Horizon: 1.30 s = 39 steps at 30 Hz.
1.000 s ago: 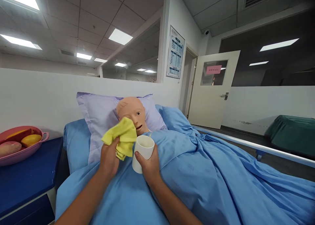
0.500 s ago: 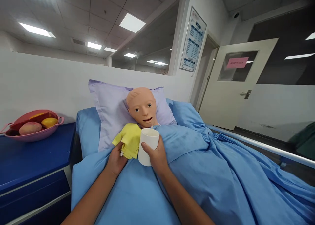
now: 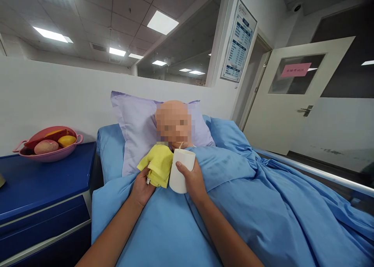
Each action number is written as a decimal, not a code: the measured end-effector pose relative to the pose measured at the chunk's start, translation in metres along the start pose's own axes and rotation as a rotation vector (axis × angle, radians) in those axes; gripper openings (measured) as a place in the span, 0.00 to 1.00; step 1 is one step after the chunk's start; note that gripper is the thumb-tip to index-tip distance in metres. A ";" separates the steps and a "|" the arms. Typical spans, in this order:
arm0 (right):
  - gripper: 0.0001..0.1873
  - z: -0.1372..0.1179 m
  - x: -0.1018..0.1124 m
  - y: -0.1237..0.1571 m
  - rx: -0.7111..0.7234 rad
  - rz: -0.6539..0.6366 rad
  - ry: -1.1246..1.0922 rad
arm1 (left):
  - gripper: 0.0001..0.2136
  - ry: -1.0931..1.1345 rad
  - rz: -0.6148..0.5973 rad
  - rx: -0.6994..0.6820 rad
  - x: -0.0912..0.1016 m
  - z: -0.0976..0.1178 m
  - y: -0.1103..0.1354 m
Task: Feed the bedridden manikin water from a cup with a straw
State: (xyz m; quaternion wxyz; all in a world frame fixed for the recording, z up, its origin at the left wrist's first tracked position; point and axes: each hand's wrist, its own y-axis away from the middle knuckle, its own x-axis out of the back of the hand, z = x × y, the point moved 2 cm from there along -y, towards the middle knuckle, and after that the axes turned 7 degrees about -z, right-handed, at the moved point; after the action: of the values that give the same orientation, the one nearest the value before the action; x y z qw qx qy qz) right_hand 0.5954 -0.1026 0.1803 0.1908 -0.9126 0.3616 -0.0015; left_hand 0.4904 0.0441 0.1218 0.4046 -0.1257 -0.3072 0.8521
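My left hand (image 3: 142,190) is closed on a folded yellow cloth (image 3: 159,166), with a small white tag showing near the thumb. Wrapped around the right side of a white cup (image 3: 181,173) is my right hand (image 3: 194,179), its thumb pressed on the near wall. A thin pale straw (image 3: 181,145) rises from the cup toward the chin of a manikin head (image 3: 174,121). That head rests on a lilac pillow (image 3: 136,115). The cloth lies just left of the cup, by the manikin's neck. Its face is blurred, so I cannot tell whether the straw touches the mouth.
A blue quilt (image 3: 233,189) covers the bed and the manikin's body. On the left, a blue bedside cabinet (image 3: 58,181) carries a pink basket (image 3: 48,156) of fruit. A bed rail (image 3: 315,169) runs along the far right side, and a door (image 3: 292,99) stands ajar behind it.
The view has shifted slightly, so the scene sits a little farther right. Both hands keep their holds on the cloth and the cup; the straw shows more clearly above the rim.
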 end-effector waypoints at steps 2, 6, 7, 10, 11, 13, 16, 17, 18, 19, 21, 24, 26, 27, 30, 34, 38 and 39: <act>0.33 0.001 0.001 -0.001 -0.010 -0.001 -0.021 | 0.20 0.310 0.035 0.167 -0.001 0.000 0.001; 0.30 0.002 0.001 -0.002 -0.060 -0.007 -0.095 | 0.15 0.855 0.182 0.417 -0.009 0.009 0.003; 0.29 0.002 0.001 -0.003 -0.078 -0.004 -0.119 | 0.15 0.928 0.225 0.440 -0.010 0.012 0.004; 0.28 0.001 0.002 -0.004 -0.108 0.013 -0.166 | 0.16 1.059 0.321 0.481 -0.013 0.019 0.003; 0.28 0.001 0.002 -0.004 -0.110 0.018 -0.172 | 0.16 1.083 0.339 0.490 -0.013 0.020 0.003; 0.29 0.001 0.002 -0.004 -0.108 0.019 -0.183 | 0.17 1.113 0.360 0.502 -0.014 0.022 0.002; 0.30 0.000 0.002 -0.004 -0.108 0.041 -0.204 | 0.16 1.119 0.388 0.511 -0.015 0.023 0.002; 0.30 0.000 0.002 -0.004 -0.111 0.053 -0.204 | 0.17 1.114 0.396 0.510 -0.015 0.024 0.001; 0.30 0.001 0.002 -0.004 -0.115 0.065 -0.200 | 0.17 1.108 0.403 0.506 -0.015 0.024 0.001; 0.30 0.001 0.002 -0.004 -0.117 0.073 -0.193 | 0.17 1.105 0.406 0.502 -0.015 0.023 0.001; 0.30 0.002 0.002 -0.004 -0.110 0.079 -0.163 | 0.17 1.109 0.395 0.490 -0.014 0.022 0.001; 0.30 0.005 0.003 -0.004 -0.083 0.083 -0.096 | 0.17 1.122 0.360 0.472 -0.014 0.020 0.002; 0.30 0.005 0.003 -0.004 -0.070 0.072 -0.064 | 0.17 1.131 0.359 0.471 -0.013 0.019 0.002; 0.30 0.005 0.003 -0.003 -0.064 0.062 -0.059 | 0.17 1.134 0.367 0.475 -0.013 0.019 0.002; 0.34 0.004 0.001 -0.003 -0.042 0.041 -0.066 | 0.18 1.135 0.374 0.483 -0.013 0.018 0.002; 0.42 0.004 0.001 -0.002 -0.042 0.049 -0.090 | 0.19 1.120 0.326 0.460 -0.013 0.016 0.002; 0.43 0.004 0.000 -0.002 -0.026 0.052 -0.134 | 0.20 1.124 0.337 0.463 -0.013 0.016 0.003; 0.43 0.004 0.000 -0.001 -0.020 0.055 -0.150 | 0.20 1.131 0.344 0.467 -0.013 0.016 0.003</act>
State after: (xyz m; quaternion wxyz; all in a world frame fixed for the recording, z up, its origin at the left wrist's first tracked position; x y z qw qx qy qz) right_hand 0.5963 -0.1003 0.1772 0.2083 -0.9017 0.3712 0.0757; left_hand 0.4894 0.0258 0.1318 0.3784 -0.5122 0.1727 0.7514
